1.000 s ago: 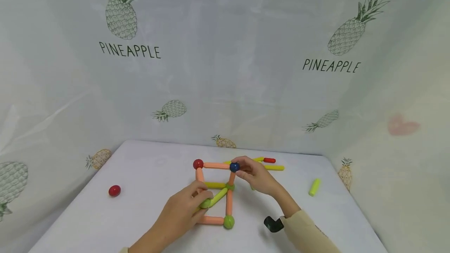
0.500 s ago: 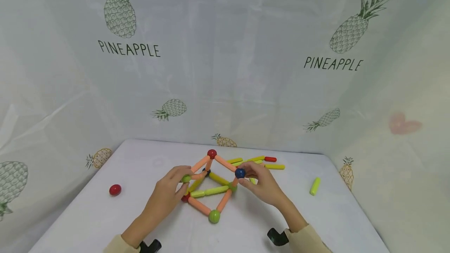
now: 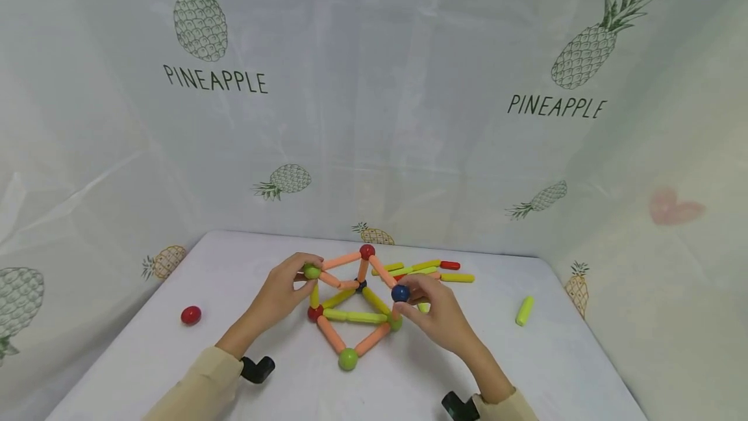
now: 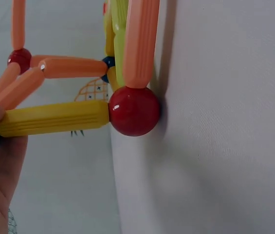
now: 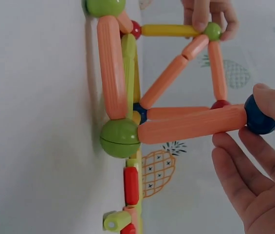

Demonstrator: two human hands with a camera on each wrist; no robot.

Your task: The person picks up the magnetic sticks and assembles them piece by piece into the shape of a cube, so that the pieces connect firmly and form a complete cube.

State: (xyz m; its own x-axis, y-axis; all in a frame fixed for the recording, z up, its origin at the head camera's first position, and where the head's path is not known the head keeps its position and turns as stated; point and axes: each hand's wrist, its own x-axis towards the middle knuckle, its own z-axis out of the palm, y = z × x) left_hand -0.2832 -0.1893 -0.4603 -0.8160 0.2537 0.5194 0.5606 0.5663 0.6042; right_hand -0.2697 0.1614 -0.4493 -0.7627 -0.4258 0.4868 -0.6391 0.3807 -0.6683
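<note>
A frame of magnetic balls and sticks stands mid-table. My left hand (image 3: 282, 292) pinches a raised green ball (image 3: 312, 271); a yellow stick (image 4: 54, 118) drops from it to a red ball (image 4: 135, 111) at the base. My right hand (image 3: 439, 314) holds the raised blue ball (image 3: 400, 293) between thumb and fingers. An orange stick (image 5: 193, 124) runs from there to a base green ball (image 5: 120, 138). Orange sticks join both held balls to a red top ball (image 3: 367, 252). Another green ball (image 3: 348, 359) forms the base's near corner, and a dark blue ball (image 3: 360, 284) its far corner.
Loose yellow, red and orange sticks (image 3: 457, 277) lie behind the frame to the right. One yellow-green stick (image 3: 524, 310) sits farther right, and a lone red ball (image 3: 191, 315) rests at the left. A pineapple-print white cloth (image 3: 386, 115) hangs behind the table.
The frame has turned, bringing the base's green corner toward me and left. My left hand has lifted its green ball up and away; my right hand, still on the blue ball, has come slightly nearer.
</note>
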